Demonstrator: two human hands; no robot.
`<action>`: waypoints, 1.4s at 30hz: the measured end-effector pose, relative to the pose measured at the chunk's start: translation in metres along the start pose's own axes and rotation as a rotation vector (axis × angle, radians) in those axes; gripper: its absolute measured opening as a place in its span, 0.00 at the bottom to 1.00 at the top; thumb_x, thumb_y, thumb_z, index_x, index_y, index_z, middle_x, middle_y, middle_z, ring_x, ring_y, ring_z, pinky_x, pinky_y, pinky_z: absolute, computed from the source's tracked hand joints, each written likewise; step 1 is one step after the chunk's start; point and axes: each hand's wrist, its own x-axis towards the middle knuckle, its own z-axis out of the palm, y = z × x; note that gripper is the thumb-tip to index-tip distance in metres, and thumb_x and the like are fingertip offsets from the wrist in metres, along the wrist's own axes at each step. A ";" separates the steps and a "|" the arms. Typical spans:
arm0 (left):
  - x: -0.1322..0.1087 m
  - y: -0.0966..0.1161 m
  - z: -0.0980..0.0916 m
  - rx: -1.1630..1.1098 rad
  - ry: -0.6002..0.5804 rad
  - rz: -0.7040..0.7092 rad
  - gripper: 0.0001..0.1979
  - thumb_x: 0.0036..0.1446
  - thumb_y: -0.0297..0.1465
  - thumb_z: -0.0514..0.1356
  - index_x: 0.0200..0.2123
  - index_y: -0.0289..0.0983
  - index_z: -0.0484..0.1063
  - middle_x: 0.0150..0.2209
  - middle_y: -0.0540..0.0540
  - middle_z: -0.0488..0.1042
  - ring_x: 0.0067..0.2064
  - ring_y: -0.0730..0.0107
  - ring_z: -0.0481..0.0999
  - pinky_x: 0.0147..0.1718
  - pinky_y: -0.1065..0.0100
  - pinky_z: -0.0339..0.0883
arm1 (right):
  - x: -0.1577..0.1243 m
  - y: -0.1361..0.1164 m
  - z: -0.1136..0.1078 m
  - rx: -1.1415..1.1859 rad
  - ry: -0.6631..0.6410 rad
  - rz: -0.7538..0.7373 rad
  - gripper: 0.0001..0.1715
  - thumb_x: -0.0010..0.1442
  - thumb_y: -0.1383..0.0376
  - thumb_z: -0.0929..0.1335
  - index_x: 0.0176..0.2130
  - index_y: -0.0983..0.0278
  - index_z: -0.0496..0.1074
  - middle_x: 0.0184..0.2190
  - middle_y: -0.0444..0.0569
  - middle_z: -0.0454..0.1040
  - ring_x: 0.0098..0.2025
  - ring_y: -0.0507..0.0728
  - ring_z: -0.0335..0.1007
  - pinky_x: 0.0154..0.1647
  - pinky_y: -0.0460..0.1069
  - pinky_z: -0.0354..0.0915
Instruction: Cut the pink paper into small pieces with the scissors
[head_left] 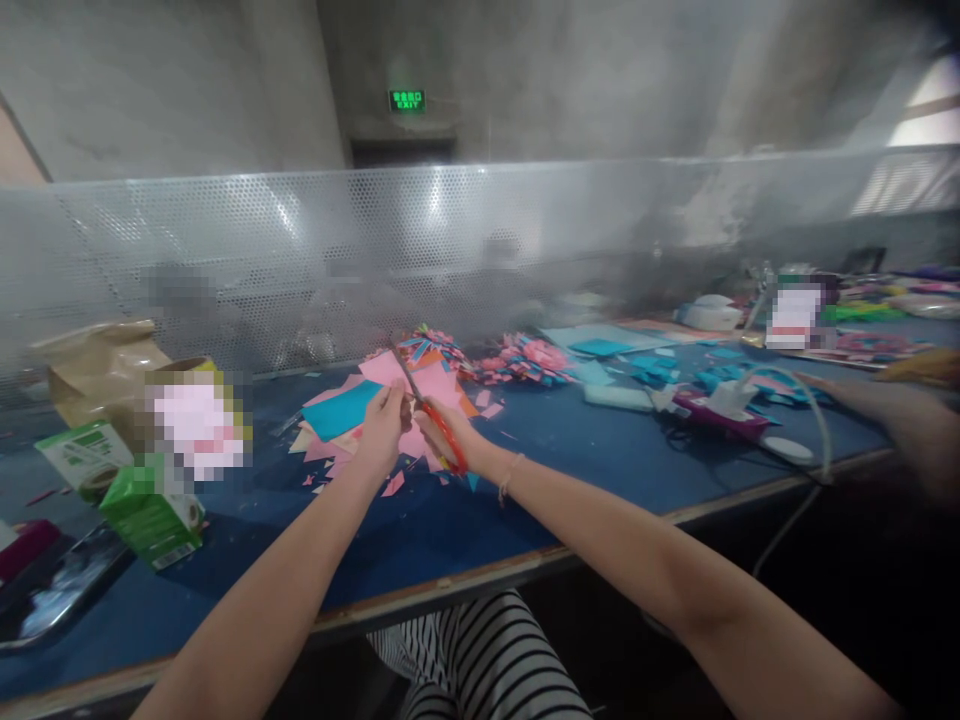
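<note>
My right hand is wrapped round a pair of scissors with orange-red handles, its dark blades pointing up and away to the left. Close beside the blades, my left hand is closed in a pinch; what its fingers hold is too small to make out. Behind and under both hands spreads a loose pile of pink paper sheets, with a blue paper sheet on its left side. Small pink scraps lie in front of the pile. Heaps of cut pink and blue strips sit just beyond, to the right.
Green cartons and a brown paper bag stand at the left on the blue table. A purple tissue pack and blue paper pieces lie to the right, near another person's blurred arm. A perforated metal screen runs behind.
</note>
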 end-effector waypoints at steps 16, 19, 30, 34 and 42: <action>0.007 -0.005 -0.008 0.050 -0.032 -0.012 0.09 0.38 0.32 0.58 0.15 0.34 0.62 0.14 0.53 0.60 0.17 0.81 0.59 0.17 0.75 0.54 | 0.004 -0.010 -0.012 0.024 0.016 0.094 0.16 0.50 0.52 0.61 0.30 0.62 0.55 0.18 0.37 0.56 0.17 0.45 0.53 0.15 0.42 0.54; 0.010 -0.008 -0.011 0.121 -0.050 -0.056 0.07 0.36 0.30 0.58 0.16 0.33 0.64 0.16 0.51 0.64 0.19 0.79 0.64 0.23 0.73 0.60 | 0.009 -0.009 -0.015 0.050 0.112 0.079 0.18 0.44 0.56 0.65 0.31 0.63 0.56 0.21 0.38 0.60 0.21 0.46 0.57 0.19 0.42 0.56; 0.008 -0.010 -0.010 0.133 -0.062 -0.161 0.09 0.32 0.29 0.61 0.21 0.34 0.64 0.20 0.50 0.69 0.22 0.76 0.68 0.25 0.71 0.60 | 0.012 -0.009 -0.019 0.128 0.207 0.050 0.20 0.39 0.60 0.68 0.31 0.63 0.55 0.19 0.35 0.57 0.20 0.44 0.53 0.21 0.42 0.53; 0.007 -0.003 -0.007 -0.017 0.087 -0.141 0.10 0.29 0.29 0.63 0.17 0.33 0.63 0.17 0.54 0.65 0.21 0.82 0.65 0.23 0.76 0.57 | 0.005 -0.013 -0.015 0.079 0.045 0.078 0.17 0.46 0.55 0.64 0.33 0.62 0.57 0.17 0.35 0.54 0.17 0.44 0.50 0.17 0.41 0.49; 0.006 0.011 -0.002 -0.334 0.115 -0.208 0.03 0.36 0.23 0.60 0.19 0.32 0.66 0.17 0.52 0.67 0.20 0.82 0.66 0.24 0.78 0.62 | 0.002 -0.018 -0.014 0.080 0.014 0.041 0.19 0.47 0.51 0.63 0.32 0.62 0.57 0.17 0.36 0.52 0.16 0.43 0.48 0.16 0.40 0.48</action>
